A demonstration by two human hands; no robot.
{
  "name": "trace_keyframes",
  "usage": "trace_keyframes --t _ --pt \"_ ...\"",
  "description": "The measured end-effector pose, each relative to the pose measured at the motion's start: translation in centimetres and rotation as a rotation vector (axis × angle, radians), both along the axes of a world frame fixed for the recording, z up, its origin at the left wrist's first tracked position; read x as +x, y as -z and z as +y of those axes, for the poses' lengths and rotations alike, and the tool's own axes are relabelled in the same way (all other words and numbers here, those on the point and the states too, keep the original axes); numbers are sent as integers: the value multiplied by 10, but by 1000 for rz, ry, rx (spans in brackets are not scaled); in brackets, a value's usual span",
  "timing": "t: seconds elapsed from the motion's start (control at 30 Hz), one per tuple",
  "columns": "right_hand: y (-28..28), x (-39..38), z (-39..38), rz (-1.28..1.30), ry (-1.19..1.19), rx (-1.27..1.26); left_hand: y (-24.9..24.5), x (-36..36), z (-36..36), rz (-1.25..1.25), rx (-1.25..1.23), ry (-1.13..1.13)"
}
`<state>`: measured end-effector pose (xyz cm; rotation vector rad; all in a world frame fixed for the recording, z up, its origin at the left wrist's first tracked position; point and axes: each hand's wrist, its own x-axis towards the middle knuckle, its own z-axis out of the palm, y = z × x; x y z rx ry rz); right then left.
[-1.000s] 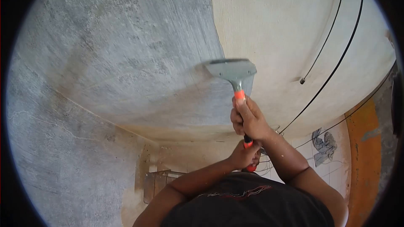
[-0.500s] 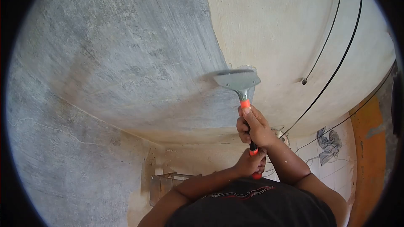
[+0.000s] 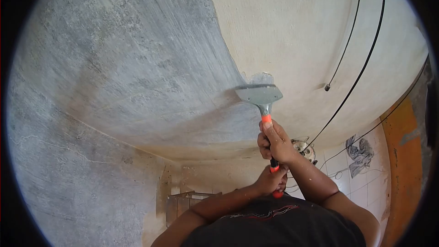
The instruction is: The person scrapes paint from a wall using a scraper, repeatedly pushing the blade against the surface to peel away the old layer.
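Since a second ago, we see the scraper (image 3: 261, 105) sitting a little lower and further right in the head view. A thin flake of paint (image 3: 257, 77) now stands just above its blade (image 3: 259, 93), where none showed before. Both hands have come down with it.

The scraper is overhead, with its blade edge pressed against the ceiling on the line where cream paint (image 3: 297, 27) meets bare grey plaster (image 3: 128, 64). Our right hand (image 3: 274, 142) is wrapped around the handle (image 3: 273, 161) just below the orange collar, with the fingers closed tight on it and the thumb lying along the shaft. Our left hand (image 3: 270, 179) grips the butt end of the same handle, its fingers also clamped shut.

We judge the tool light and stiff: a flat metal blade on a narrow neck that should not flex much under a push. The handle looks hard and smooth, and dust may make it slick, so two hands spaced along it seem the sound hold, one high to steer and one low to drive. The blade edge is best kept clear of skin. The paint looks brittle and thin.

Two black cables (image 3: 363, 71) run across the painted part, well apart from the blade. A crumpled cloth (image 3: 360, 153) hangs on the tiled wall (image 3: 366, 187) to the right.
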<state>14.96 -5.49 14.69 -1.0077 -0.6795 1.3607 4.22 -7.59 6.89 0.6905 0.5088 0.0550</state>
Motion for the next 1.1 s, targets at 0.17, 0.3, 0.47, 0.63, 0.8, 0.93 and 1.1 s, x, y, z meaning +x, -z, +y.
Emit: trace_keyframes --t 0.17,0.3,0.47,0.63,0.8,0.93,1.1 --pt "-10 3 6 -36 -26 95 -12 8 12 -56 158 -21" --pt "3 -1 -3 1 -1 20 -1 -1 -7 -29 5 -31" --pt "-19 3 9 -125 -51 131 -14 10 13 -108 110 -57" --pt "-1 -2 -4 -38 0 50 0 4 -2 -25 -13 -37" --pt "-9 1 2 -74 1 59 -2 9 8 -22 114 -22" --pt "-29 6 8 -29 -16 119 -20 12 20 -135 136 1" --pt "10 -4 0 -39 -15 0 2 0 0 20 20 -12"
